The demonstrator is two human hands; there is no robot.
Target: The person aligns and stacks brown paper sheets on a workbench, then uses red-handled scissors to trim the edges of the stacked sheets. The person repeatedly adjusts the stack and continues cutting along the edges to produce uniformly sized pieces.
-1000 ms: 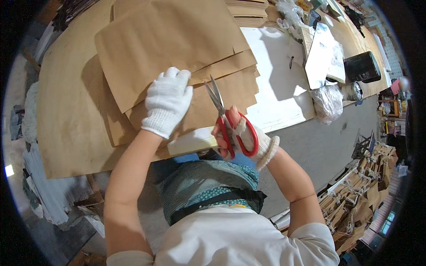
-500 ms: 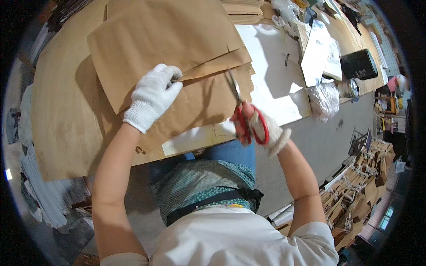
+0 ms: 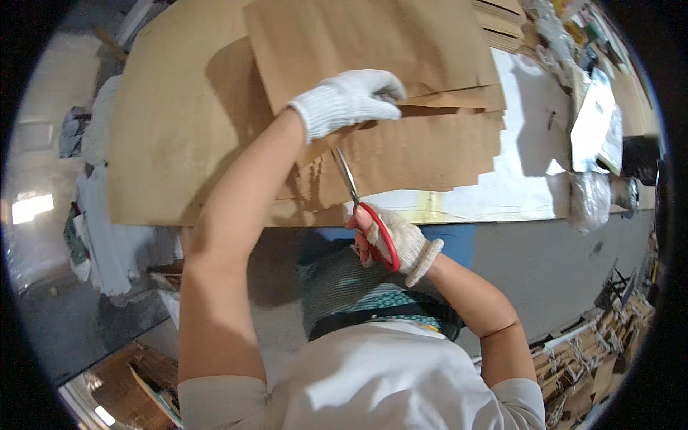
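Note:
On the table lies a stack of large brown paper sheets [image 3: 358,43], its near edge layered and folded. My left hand [image 3: 351,100], in a white knit glove, is curled over that near edge with the paper between thumb and fingers. Closer to my body, my right hand [image 3: 390,244] wears a glove that leaves fingertips bare. It holds scissors [image 3: 347,174] by their red handles. The blades point up and left, close to the lower left part of the paper, below my left wrist. Whether they touch the paper I cannot tell.
The wooden table [image 3: 158,143] has a white sheet [image 3: 527,136] under the paper's right side. More brown paper [image 3: 499,21] is stacked at the back. Clear plastic [image 3: 590,201] and a dark container [image 3: 640,159] sit at the right end. Brown bundles [image 3: 584,358] lie lower right.
The view has turned, shifting the table rightward in the picture. My right hand has brought the scissors left, from the paper's right side toward its lower left. My left hand has moved right along the edge.

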